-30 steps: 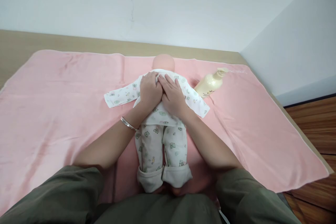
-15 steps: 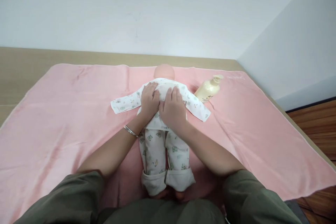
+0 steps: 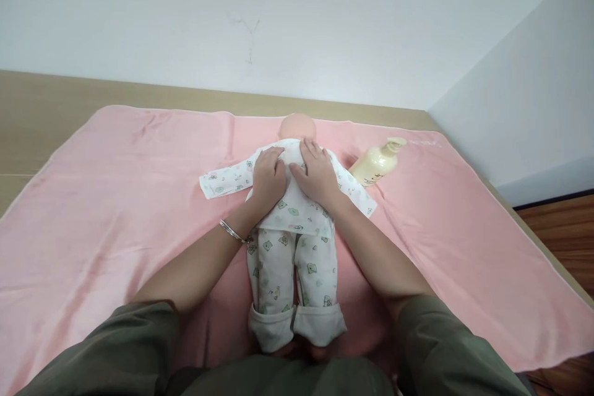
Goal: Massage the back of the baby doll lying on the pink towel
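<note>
A baby doll [image 3: 297,127] lies with its head toward the wall, dressed in a white printed long-sleeved top [image 3: 297,213] and matching trousers [image 3: 276,266] with turned-up cuffs. My left hand [image 3: 270,176] rests flat on the left side of the top, fingers pointing toward the head. On the right side of the top, near the shoulder, my right hand [image 3: 318,173] lies flat with its fingers stretched out. Neither hand grips anything. The top's sleeves spread out to both sides. The doll's face is not visible.
A cream pump bottle [image 3: 378,161] leans over beside the right sleeve. Under everything spreads a pink blanket [image 3: 139,198] on a wooden surface [image 3: 46,99]. A white wall [image 3: 348,31] rises behind, and another stands at the right.
My right hand has slid up the top toward the doll's shoulder and a little to the right. My left hand stays about where it was on the top. The view has shifted slightly.
</note>
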A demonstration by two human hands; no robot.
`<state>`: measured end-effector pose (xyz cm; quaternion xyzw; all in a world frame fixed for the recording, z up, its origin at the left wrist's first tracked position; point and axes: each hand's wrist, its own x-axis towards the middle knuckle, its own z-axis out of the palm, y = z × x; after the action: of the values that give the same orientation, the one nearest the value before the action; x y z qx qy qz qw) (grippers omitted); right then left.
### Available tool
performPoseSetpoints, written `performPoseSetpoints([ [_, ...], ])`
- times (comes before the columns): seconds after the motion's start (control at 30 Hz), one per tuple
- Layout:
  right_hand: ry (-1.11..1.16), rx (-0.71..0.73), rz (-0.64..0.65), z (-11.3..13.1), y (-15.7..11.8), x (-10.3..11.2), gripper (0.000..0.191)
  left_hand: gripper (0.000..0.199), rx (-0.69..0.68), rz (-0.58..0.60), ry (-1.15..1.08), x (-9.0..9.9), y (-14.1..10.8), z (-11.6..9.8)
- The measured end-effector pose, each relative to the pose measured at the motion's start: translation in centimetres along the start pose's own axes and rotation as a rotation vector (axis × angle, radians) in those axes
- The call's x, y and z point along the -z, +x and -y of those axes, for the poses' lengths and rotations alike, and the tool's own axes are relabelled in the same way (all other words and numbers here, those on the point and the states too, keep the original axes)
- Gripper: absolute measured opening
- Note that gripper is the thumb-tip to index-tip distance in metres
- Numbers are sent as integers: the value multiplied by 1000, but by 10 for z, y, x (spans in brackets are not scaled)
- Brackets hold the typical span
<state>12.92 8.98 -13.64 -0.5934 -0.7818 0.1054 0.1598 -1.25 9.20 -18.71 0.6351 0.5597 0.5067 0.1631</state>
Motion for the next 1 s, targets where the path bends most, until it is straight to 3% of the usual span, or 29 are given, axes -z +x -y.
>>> performPoseSetpoints([
  [0.07, -52, -99, -39, 11, -14, -3, 75, 44, 12, 0, 2, 0, 0, 0],
  [0.13, -115, -98, -77, 24, -29, -7, 73, 44, 28, -1, 9, 1, 1, 0],
  [0.27, -167, 139, -53, 35, -44, -11, 61, 43, 56, 2, 16, 4, 1, -2],
  [0.4, -55, 267, 70, 15, -26, -1, 58, 44, 64, 21, 25, 5, 0, -4],
  [0.47, 2, 231, 112, 0, -11, 6, 58, 45, 46, 29, 28, 5, 1, -5],
  [0.57, 28, 57, 70, -12, 2, 10, 65, 45, 29, 28, 27, 5, 1, -5],
  [0.7, -60, -127, -42, 5, -14, 2, 71, 45, 52, 25, 21, 5, 1, -6],
  [0.77, -111, -85, -82, 20, -31, -5, 67, 46, 70, 26, 23, 6, 0, -6],
  [0.87, -130, 104, -78, 33, -47, -10, 59, 48, 79, 29, 24, 7, 0, -7],
  [1.0, -38, 204, 30, 19, -32, -3, 55, 47, 95, 36, 9, 8, 0, -7],
])
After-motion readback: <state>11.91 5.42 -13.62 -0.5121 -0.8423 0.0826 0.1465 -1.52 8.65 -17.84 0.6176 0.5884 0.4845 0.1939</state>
